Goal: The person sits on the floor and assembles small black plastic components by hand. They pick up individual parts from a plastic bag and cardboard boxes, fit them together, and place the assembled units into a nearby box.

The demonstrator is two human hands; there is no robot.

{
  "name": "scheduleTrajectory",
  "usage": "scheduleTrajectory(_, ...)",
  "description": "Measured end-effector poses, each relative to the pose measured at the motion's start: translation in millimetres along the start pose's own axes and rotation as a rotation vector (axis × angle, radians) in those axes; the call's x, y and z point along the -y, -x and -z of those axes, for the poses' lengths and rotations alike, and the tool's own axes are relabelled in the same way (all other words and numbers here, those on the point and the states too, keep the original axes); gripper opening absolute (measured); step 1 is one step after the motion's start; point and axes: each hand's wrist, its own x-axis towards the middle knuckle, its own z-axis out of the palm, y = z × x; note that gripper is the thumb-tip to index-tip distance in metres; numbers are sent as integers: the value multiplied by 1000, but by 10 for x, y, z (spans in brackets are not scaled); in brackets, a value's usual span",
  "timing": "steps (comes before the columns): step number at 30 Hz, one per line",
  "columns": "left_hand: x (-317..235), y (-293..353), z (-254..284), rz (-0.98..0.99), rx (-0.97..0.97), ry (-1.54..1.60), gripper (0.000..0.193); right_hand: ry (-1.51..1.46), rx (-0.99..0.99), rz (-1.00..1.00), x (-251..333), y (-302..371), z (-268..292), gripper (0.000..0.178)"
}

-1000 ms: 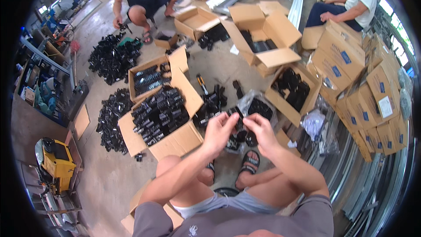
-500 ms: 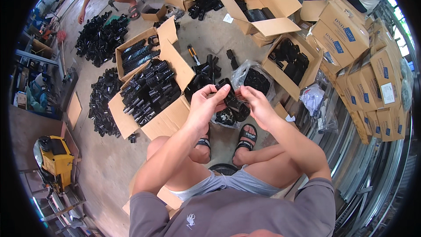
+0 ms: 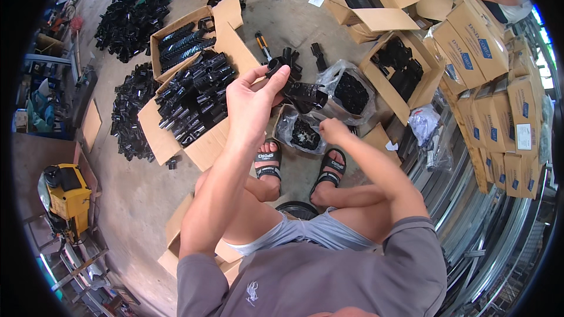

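Open room: bare floor [image 3: 126,199] lies well to the left of the left hand [image 3: 252,103], with another clear stretch beyond it.
Box edges: the left box [image 3: 220,141], full of black pieces, has flaps reaching close to the left wrist in view; the right box [image 3: 385,98] is beyond and right of the right hand [image 3: 336,132].
Bags: the near bag [image 3: 283,137] is just left of the right hand; the far bag [image 3: 370,111] is just beyond that hand.
Left hand: raised, forearm rising from lower left, thumb and fingers pinched on the black part.
Black part [image 3: 308,95]: tilted, sticking out rightward from the left hand, above the bags.
Right hand: lower, fingers curled in, apart from the part; whether it grips anything, I cannot tell.
Sandals [image 3: 332,167]: below both hands.
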Motion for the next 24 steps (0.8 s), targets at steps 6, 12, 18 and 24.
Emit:
scheduleTrajectory(6,16,-154,121,66,-33,63,35,145,-230,48,277,-324,-976,14)
scheduleTrajectory(12,16,-169,264,114,-37,215,27,159,-142,-18,537,-377,-1068,17)
scheduleTrajectory(18,36,-146,202,131,0,229,33,9,-153,-88,404,-383,-979,18)
scheduleTrajectory(24,58,-134,122,101,19,210,20,-37,-156,-148,378,-353,-998,21)
